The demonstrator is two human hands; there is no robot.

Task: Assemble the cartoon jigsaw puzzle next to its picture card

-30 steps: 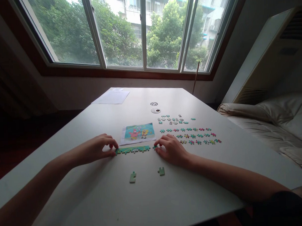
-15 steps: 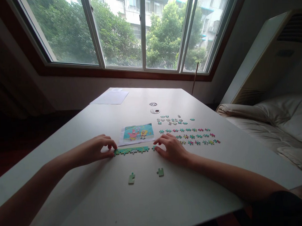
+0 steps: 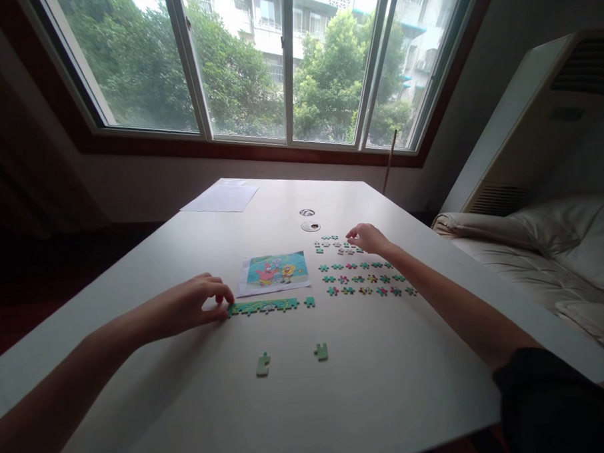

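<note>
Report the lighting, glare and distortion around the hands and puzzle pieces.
Head view: backlit by the window, buildings washed out, walls beside it nearly black; head view: the white table has a soft sheen, no hard shadows; head view: the wide lens bows the window frame and stretches both forearms; left hand, joined strip and right hand over the loose pieces look sharp.

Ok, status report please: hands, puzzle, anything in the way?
Left hand pinches left end of puzzle strip. Right hand over far loose pieces, grip unclear. Two stray pieces lie nearer, clear of both hands.
</note>
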